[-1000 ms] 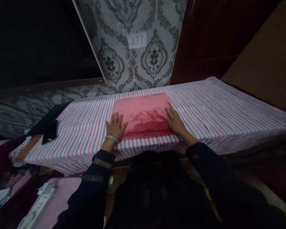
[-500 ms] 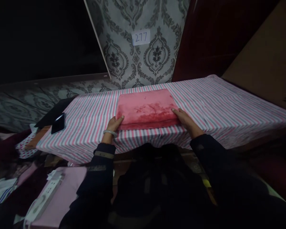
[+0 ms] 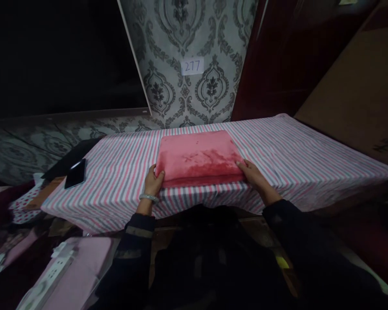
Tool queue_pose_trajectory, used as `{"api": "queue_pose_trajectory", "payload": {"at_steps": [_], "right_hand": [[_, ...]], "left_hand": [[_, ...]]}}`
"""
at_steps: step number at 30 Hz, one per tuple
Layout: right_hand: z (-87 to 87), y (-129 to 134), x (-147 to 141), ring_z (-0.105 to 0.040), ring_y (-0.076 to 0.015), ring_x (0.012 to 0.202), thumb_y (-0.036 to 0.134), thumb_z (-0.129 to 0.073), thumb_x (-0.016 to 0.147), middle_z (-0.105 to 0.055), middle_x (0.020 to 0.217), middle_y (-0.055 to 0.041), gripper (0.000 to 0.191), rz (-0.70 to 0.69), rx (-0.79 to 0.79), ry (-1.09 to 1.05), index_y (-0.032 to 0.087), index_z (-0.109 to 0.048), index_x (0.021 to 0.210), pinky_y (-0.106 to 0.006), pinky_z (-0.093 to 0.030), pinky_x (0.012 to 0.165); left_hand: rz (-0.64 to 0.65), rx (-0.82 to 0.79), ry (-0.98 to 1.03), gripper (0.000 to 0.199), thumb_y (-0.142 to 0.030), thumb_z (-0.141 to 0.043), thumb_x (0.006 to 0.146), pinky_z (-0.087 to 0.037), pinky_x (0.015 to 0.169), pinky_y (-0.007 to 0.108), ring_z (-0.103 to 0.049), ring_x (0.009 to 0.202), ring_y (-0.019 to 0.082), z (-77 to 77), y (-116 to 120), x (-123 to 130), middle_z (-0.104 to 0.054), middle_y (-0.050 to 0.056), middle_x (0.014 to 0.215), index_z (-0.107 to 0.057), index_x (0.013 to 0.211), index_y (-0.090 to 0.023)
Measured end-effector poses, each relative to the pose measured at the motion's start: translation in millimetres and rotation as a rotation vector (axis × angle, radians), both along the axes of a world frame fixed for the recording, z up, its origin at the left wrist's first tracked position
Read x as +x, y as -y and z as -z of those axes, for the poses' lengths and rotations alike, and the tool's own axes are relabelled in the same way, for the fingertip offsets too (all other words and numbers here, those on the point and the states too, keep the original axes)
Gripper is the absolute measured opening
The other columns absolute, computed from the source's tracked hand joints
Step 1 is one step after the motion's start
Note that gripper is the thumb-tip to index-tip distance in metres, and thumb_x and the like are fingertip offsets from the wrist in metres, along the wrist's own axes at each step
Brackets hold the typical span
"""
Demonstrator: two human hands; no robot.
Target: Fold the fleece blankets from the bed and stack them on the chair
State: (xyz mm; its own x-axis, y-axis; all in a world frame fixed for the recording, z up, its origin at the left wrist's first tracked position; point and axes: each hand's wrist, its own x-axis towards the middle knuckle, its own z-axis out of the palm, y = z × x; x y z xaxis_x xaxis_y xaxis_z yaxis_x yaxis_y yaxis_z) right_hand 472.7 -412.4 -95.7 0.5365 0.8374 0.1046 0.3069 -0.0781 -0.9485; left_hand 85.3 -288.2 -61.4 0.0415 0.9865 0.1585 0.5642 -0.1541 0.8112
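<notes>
A folded pink plush cloth (image 3: 194,157) lies flat as a neat rectangle on a striped tablecloth (image 3: 123,172). Darker red patches show where its pile is brushed, mostly toward the near right. My left hand (image 3: 153,183), with a bangle at the wrist, grips the near left corner, thumb against the side edge. On the opposite side, my right hand (image 3: 254,174) holds the near right corner with its thumb on top. The undersides of the cloth and some of my fingertips are hidden.
A phone (image 3: 75,174) rests at the table's left end. Behind stand a large dark screen (image 3: 64,56) and a wall with a "277" paper (image 3: 192,66). A power strip (image 3: 50,277) lies on a pink surface at lower left; a brown cardboard panel (image 3: 358,99) leans at right.
The view has tilted up slightly, so everything sits lower. My left thumb has slid outward toward the cloth's left edge. The cloth stays folded in place, with both hands at its sides.
</notes>
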Motion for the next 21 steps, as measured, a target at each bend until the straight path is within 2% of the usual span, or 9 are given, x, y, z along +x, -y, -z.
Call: {"api": "queue_pose_trajectory", "payload": {"at_steps": [3, 6, 8, 10, 12, 15, 17, 19, 21], "right_hand": [[0.4, 8.7, 4.1, -0.062, -0.0349, 0.123, 0.058, -0.045, 0.094, -0.064, 0.137, -0.0187, 0.07, 0.033, -0.062, 0.132, 0.013, -0.051, 0.147, -0.054, -0.05, 0.106], [-20.8, 6.5, -3.9, -0.055, -0.0365, 0.131, 0.054, -0.034, 0.099, -0.058, 0.143, -0.0195, 0.068, 0.095, -0.005, 0.519, 0.013, -0.046, 0.152, -0.059, -0.041, 0.113], [-38.6, -0.8, -18.5, -0.041, -0.0372, 0.143, 0.051, -0.031, 0.102, -0.049, 0.154, -0.017, 0.065, 0.074, 0.069, 0.78, 0.016, -0.041, 0.156, -0.061, -0.031, 0.118], [-47.8, -9.1, -35.4, -0.024, -0.0386, 0.152, 0.052, -0.033, 0.103, -0.036, 0.163, -0.0117, 0.062, 0.046, 0.081, 0.941, 0.023, -0.038, 0.159, -0.065, -0.024, 0.12], [-42.6, -15.0, -48.3, -0.017, -0.0412, 0.154, 0.054, -0.036, 0.103, -0.029, 0.167, -0.0092, 0.062, 0.028, 0.019, 1.0, 0.028, -0.037, 0.159, -0.068, -0.024, 0.118], [-15.7, -17.3, -55.6, -0.022, -0.0423, 0.152, 0.054, -0.037, 0.103, -0.028, 0.167, -0.0114, 0.064, -0.019, -0.085, 0.992, 0.026, -0.037, 0.16, -0.066, -0.035, 0.113], [1.6, -16.5, -56.0, -0.023, -0.0416, 0.152, 0.054, -0.037, 0.103, -0.026, 0.168, -0.0112, 0.065, -0.025, -0.097, 0.989, 0.025, -0.035, 0.161, -0.063, -0.04, 0.111], [10.9, -15.8, -56.6, -0.021, -0.0411, 0.153, 0.053, -0.037, 0.103, -0.024, 0.169, -0.0099, 0.065, -0.006, -0.088, 1.0, 0.026, -0.034, 0.162, -0.063, -0.041, 0.111], [12.3, -15.4, -57.9, -0.022, -0.0407, 0.153, 0.053, -0.038, 0.103, -0.024, 0.169, -0.0097, 0.064, 0.014, -0.091, 1.002, 0.026, -0.035, 0.161, -0.063, -0.04, 0.112]], "left_hand": [[-0.023, 0.124, -0.236, 0.07, -0.038, -0.056, 0.088, -0.049, 0.107, 0.05, -0.061, 0.123, 0.036, -10.9, 4.6, 5.2, -0.065, 0.023, 0.127, -0.046, 0.147, -0.002], [0.021, 0.353, -0.457, 0.069, -0.04, -0.048, 0.094, -0.037, 0.117, 0.054, -0.045, 0.142, 0.037, -32.3, 17.1, 31.5, -0.052, 0.025, 0.148, -0.041, 0.152, -0.004], [0.122, 0.444, -0.586, 0.065, -0.042, -0.044, 0.098, -0.026, 0.123, 0.058, -0.03, 0.152, 0.036, -43.9, 26.4, 55.9, -0.04, 0.021, 0.16, -0.04, 0.154, -0.01], [0.195, 0.473, -0.698, 0.063, -0.046, -0.043, 0.099, -0.015, 0.124, 0.064, -0.017, 0.157, 0.037, -47.2, 31.2, 76.9, -0.029, 0.015, 0.168, -0.041, 0.156, -0.019], [0.204, 0.423, -0.773, 0.063, -0.05, -0.044, 0.099, -0.011, 0.122, 0.07, -0.013, 0.157, 0.04, -40.6, 29.1, 88.2, -0.024, 0.013, 0.17, -0.042, 0.156, -0.023], [0.181, 0.289, -0.826, 0.064, -0.054, -0.044, 0.099, -0.017, 0.119, 0.073, -0.017, 0.156, 0.043, -20.4, 17.4, 86.5, -0.026, 0.015, 0.169, -0.043, 0.156, -0.023], [0.181, 0.27, -0.842, 0.064, -0.055, -0.043, 0.099, -0.019, 0.118, 0.073, -0.02, 0.155, 0.042, -9.2, 9.2, 79.8, -0.027, 0.015, 0.168, -0.043, 0.156, -0.024], [0.179, 0.295, -0.843, 0.064, -0.055, -0.043, 0.099, -0.021, 0.117, 0.074, -0.021, 0.155, 0.042, -4.6, 4.1, 74.4, -0.028, 0.015, 0.168, -0.043, 0.156, -0.025], [0.167, 0.311, -0.833, 0.064, -0.054, -0.045, 0.098, -0.022, 0.117, 0.074, -0.024, 0.154, 0.043, -6.4, 4.1, 73.3, -0.031, 0.015, 0.167, -0.045, 0.155, -0.025]]}}
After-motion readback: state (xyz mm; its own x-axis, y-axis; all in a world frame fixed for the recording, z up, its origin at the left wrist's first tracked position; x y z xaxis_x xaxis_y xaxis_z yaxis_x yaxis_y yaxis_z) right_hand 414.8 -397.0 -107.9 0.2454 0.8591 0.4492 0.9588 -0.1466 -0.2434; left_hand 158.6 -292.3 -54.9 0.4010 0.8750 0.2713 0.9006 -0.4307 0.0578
